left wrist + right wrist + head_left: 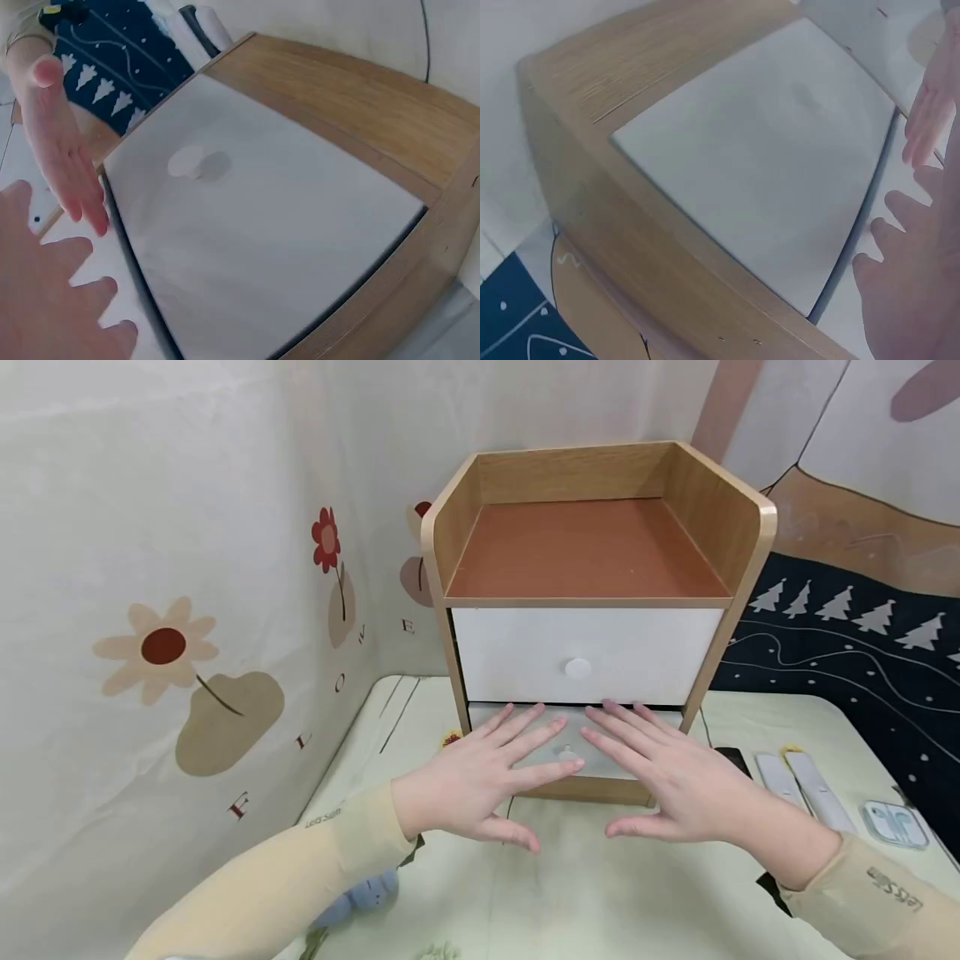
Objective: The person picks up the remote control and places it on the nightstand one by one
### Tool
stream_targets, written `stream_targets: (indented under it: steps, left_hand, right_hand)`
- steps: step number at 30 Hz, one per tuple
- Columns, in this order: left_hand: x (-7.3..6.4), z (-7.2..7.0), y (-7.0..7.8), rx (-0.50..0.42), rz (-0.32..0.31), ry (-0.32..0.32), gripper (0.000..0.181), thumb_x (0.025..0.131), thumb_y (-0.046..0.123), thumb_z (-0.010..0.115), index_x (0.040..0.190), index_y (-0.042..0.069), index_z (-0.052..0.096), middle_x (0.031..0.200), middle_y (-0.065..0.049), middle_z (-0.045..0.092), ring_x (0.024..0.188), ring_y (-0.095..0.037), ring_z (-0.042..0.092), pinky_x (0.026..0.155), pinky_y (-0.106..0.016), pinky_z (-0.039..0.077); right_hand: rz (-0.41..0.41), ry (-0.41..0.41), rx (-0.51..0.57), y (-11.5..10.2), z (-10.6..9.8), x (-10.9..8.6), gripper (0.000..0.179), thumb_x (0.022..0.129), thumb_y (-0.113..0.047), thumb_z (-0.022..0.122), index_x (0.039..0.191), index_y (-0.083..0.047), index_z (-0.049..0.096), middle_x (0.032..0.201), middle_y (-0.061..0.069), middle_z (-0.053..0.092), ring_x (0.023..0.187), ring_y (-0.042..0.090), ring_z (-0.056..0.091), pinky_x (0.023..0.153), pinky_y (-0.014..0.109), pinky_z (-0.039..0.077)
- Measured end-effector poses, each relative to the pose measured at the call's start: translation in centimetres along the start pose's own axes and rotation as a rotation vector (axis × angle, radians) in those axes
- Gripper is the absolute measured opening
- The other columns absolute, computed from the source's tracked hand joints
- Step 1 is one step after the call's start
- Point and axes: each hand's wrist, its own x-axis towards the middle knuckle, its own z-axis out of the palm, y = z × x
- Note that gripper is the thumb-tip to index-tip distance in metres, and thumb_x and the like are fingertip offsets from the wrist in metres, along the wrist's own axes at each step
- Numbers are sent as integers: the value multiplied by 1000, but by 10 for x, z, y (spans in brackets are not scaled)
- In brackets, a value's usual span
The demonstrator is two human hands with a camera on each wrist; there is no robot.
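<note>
A small wood-edged cabinet [577, 553] with two white drawers stands on the bed-like surface. Its upper drawer [517, 647] carries a round white knob [577, 668], and the lower drawer [262, 217] shows its own knob [186, 161] in the left wrist view. My left hand [483, 777] is spread with straight fingers in front of the lower drawer. Beside it my right hand [667, 768] is spread the same way, palm down. Both hands hold nothing; whether the fingertips touch the drawer fronts cannot be told. Both drawers appear pushed in.
Right of the cabinet lie two long pale objects [817, 785] and a clear case with white earphones [895, 824]. A blue plush-looking item [371, 891] sits under the left forearm. Flower-printed fabric [225, 485] hangs at the left, dark tree-printed fabric [847, 643] at the right.
</note>
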Motion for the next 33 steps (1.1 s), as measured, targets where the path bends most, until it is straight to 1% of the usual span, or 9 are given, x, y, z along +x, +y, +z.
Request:
stream_targets:
  steps: [3,8,11,14,18,23,27,30,33]
  left_hand:
    - [5,-3,-2,-47,21,193,92,95,68,77,169,23,45,174,-15,44,162,-41,43,129,-64,42]
    - [15,-10,-5,-133,32,640,63,97,31,84,149,5,60,143,-18,67,132,-38,67,115,-53,57]
    - [19,-11,-9,-134,-48,881,48,103,22,74,140,-4,61,130,-22,68,120,-38,68,106,-46,60]
    - [20,-7,-15,-134,-196,1040,46,106,23,68,138,-8,60,126,-26,65,116,-39,64,101,-45,58]
    - [18,3,-21,-227,-408,1123,52,101,16,69,145,-8,55,136,-31,58,121,-42,59,105,-44,52]
    - [15,14,-31,-344,-578,1175,59,102,10,66,155,-6,47,145,-33,51,127,-42,56,106,-44,51]
    - [16,21,-39,-415,-640,1181,60,107,11,61,162,-1,41,150,-28,53,135,-37,58,111,-47,52]
    - [16,28,-42,-495,-669,1182,60,109,10,58,165,2,40,150,-23,57,136,-34,61,114,-47,53]
    - [17,35,-42,-567,-697,1174,59,110,6,57,166,2,40,149,-21,60,134,-34,63,115,-41,54]
  right_hand:
    - [34,55,34,-1,0,0,104,96,-81,65,169,-10,43,174,12,47,162,39,42,142,29,6]
    - [59,288,73,-5,2,-2,84,107,-72,52,155,-4,61,155,14,65,148,40,56,138,20,18]
    - [51,476,96,-8,4,-4,74,110,-63,57,138,4,71,136,20,73,128,41,65,133,18,29]
    - [77,643,99,-8,7,-7,68,110,-56,61,125,9,74,119,24,75,109,40,67,126,14,36]
    - [221,813,79,-4,16,-19,70,110,-57,61,116,12,73,103,29,74,96,33,66,116,6,40]
    - [480,837,104,6,31,-45,65,108,-49,62,122,13,70,106,30,72,101,-4,60,103,2,39]
    - [740,714,119,9,42,-67,48,101,-24,70,135,8,66,114,26,70,100,-15,48,90,3,37]
    - [936,572,127,9,52,-80,50,99,-18,72,142,5,63,117,24,69,93,4,58,81,17,43]
    - [1091,383,158,11,61,-93,55,104,-26,69,148,5,58,123,27,66,94,30,63,74,35,46]
